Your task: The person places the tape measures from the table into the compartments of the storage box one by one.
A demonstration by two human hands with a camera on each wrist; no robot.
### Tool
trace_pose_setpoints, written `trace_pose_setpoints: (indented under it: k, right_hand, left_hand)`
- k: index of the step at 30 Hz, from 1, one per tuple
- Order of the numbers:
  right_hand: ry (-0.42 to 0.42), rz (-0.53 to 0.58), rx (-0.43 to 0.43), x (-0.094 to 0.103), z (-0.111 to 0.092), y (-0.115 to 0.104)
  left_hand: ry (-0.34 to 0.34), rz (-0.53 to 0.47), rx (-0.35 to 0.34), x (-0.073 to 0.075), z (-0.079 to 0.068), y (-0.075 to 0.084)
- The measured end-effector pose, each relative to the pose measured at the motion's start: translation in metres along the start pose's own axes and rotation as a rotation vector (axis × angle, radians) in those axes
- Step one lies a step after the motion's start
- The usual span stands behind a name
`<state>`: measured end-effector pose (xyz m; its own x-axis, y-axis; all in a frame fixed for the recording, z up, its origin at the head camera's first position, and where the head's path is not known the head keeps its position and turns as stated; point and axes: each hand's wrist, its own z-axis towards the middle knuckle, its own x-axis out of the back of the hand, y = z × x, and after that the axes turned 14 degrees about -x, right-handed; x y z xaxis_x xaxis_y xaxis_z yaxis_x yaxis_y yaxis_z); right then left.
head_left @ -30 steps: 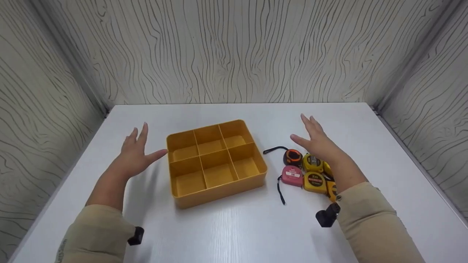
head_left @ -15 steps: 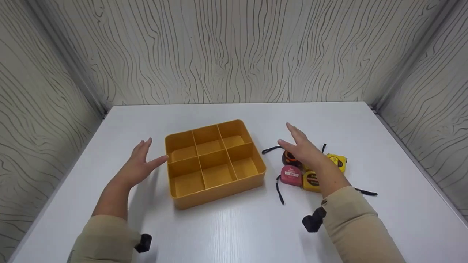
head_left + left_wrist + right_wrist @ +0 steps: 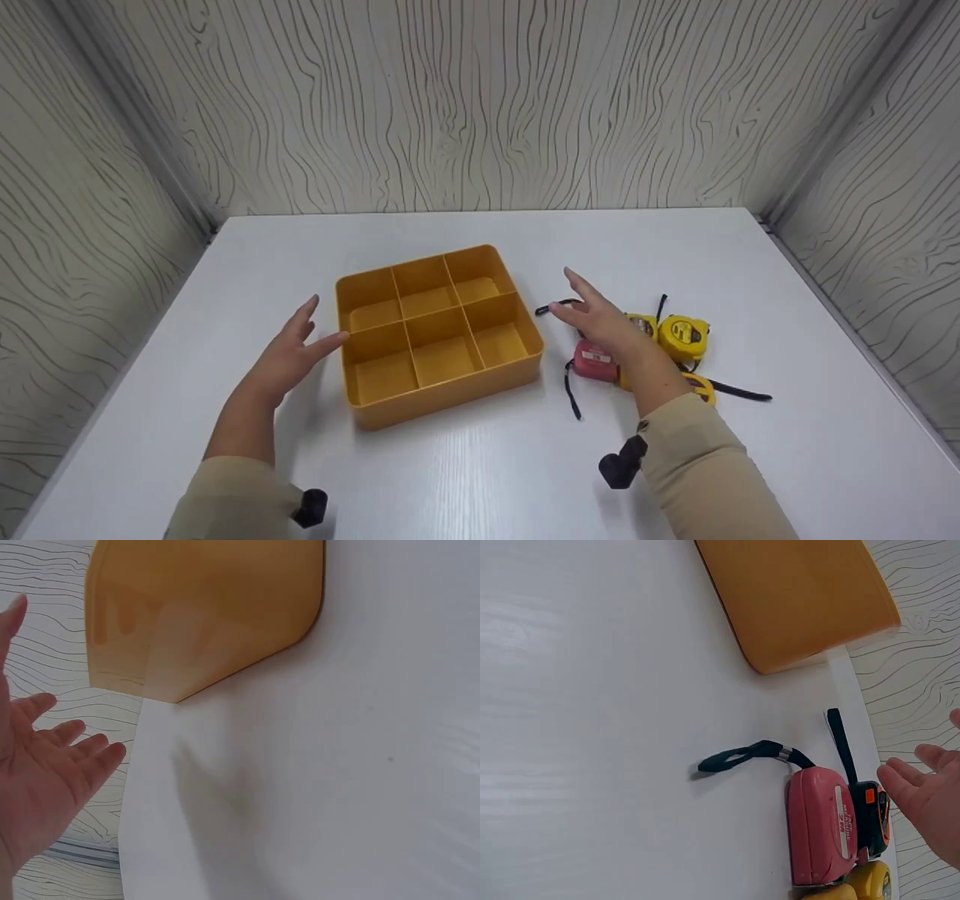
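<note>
A yellow tray (image 3: 450, 386) with several empty compartments sits mid-table; its side wall shows in the left wrist view (image 3: 202, 607) and in the right wrist view (image 3: 802, 600). My left hand (image 3: 296, 352) hovers flat and open just left of the tray, holding nothing (image 3: 45, 780). My right hand (image 3: 596, 315) hovers open above a cluster of tape measures to the tray's right: a pink one (image 3: 592, 360) (image 3: 821, 829), a black-orange one (image 3: 874, 814) mostly hidden under the hand, and yellow ones (image 3: 684, 334).
The white table (image 3: 480, 465) is boxed in by wood-grain walls (image 3: 480, 105) at the back and both sides. Black wrist straps (image 3: 739, 391) trail from the tape measures across the table.
Both hands have drifted inward and lower toward the tray. The right hand moved left, uncovering the yellow tape measures behind it.
</note>
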<state>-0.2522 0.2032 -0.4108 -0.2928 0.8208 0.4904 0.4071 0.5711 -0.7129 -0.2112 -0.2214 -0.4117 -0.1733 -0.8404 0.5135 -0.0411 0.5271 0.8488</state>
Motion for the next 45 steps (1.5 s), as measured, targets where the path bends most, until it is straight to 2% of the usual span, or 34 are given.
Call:
trace_pose_setpoints:
  k: [7, 11, 14, 18, 30, 37, 45]
  right_hand:
    - [-0.056, 0.037, 0.061, -0.014, 0.001, 0.004]
    - [-0.096, 0.095, 0.078, -0.021, 0.003, 0.005]
    - [-0.145, 0.16, 0.074, -0.026, 0.005, 0.006]
    - [-0.176, 0.17, 0.049, -0.031, 0.007, 0.007]
    - [-0.176, 0.161, 0.083, -0.031, 0.006, 0.008]
    - [-0.202, 0.207, 0.102, -0.032, 0.004, 0.008]
    - [-0.192, 0.204, 0.098, -0.039, 0.002, 0.008]
  left_hand:
    - [-0.016, -0.049, 0.015, -0.008, -0.001, -0.009]
    - [-0.035, -0.085, 0.012, -0.013, -0.002, -0.013]
    - [-0.048, -0.13, -0.012, -0.017, -0.002, -0.016]
    - [-0.048, -0.176, -0.034, -0.02, -0.001, -0.017]
    - [-0.022, -0.197, -0.014, -0.023, 0.0, -0.016]
    - [-0.022, -0.202, -0.036, -0.023, 0.002, -0.018]
    - [-0.024, -0.196, -0.045, -0.019, 0.004, -0.02]
